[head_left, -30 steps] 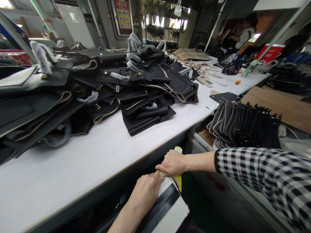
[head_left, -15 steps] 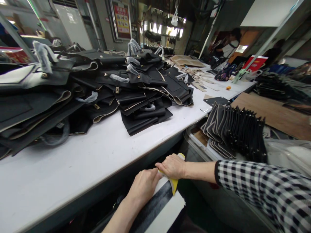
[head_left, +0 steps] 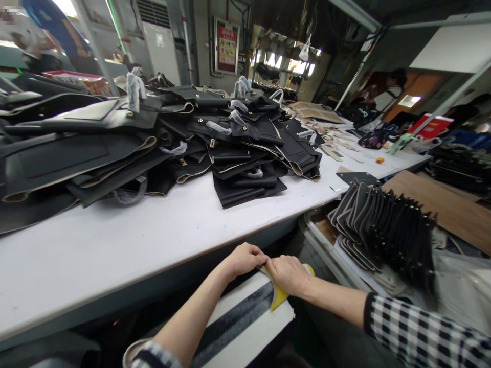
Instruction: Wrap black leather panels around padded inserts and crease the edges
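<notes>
Low in front of me lies a cream panel with a broad blackish band along it. My right hand is closed over a curled strip, yellow on one face and pale on the other, at the panel's far end. Some of its yellow shows beyond my knuckles. My left hand is pinched shut at the panel's upper far edge, its fingertips meeting my right thumb. What lies between those fingertips is hidden.
Black bag pieces with wrapped handles are heaped on the white table, whose edge runs just beyond my hands. At right, a bin bears a row of dark flaps near a brown board. People are in the background.
My view has swung left, so the scene sits further right. My left hand has shifted from beside the panel to its upper far edge; my right hand still grips the yellow strip.
</notes>
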`<state>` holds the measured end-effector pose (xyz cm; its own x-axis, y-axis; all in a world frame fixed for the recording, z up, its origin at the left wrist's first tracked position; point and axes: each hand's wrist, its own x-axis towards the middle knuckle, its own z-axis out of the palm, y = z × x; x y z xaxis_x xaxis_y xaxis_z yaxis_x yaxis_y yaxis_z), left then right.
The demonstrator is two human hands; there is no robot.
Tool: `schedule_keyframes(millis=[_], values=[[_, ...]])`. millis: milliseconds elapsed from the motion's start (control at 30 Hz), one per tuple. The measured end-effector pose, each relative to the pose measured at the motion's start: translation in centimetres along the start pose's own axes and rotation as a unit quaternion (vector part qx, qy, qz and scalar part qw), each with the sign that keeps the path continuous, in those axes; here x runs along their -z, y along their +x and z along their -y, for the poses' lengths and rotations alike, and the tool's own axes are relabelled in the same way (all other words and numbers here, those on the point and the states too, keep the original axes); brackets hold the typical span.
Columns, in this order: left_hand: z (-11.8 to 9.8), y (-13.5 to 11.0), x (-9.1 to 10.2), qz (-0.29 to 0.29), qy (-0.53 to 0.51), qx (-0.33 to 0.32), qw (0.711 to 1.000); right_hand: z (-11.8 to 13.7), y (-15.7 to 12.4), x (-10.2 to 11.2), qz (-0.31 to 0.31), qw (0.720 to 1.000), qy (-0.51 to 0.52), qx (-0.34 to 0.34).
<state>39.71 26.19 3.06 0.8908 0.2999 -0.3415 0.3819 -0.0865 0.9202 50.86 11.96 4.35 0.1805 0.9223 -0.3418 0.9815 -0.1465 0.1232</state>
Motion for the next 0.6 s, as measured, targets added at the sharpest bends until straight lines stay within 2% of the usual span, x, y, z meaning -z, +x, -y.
schedule_keyframes(millis=[167,267,467,600], values=[[0.4,0.9,-0.3,0.066,-0.077,0.008,0.995,-0.1,-1.2,-0.8,0.004,1.000,0.005,-0.011],[1.1,1.2,-0.1,0.087,-0.105,0.015,0.990,0.0,-1.5,-1.0,0.004,0.999,0.026,-0.030],[1.8,1.9,-0.3,0.072,-0.111,0.026,0.991,-0.9,-2.4,-2.4,-0.007,0.991,0.114,-0.066],[1.7,2.2,-0.6,0.060,-0.085,0.023,0.994,-1.6,-3.0,-4.2,-0.002,0.971,0.201,-0.125]])
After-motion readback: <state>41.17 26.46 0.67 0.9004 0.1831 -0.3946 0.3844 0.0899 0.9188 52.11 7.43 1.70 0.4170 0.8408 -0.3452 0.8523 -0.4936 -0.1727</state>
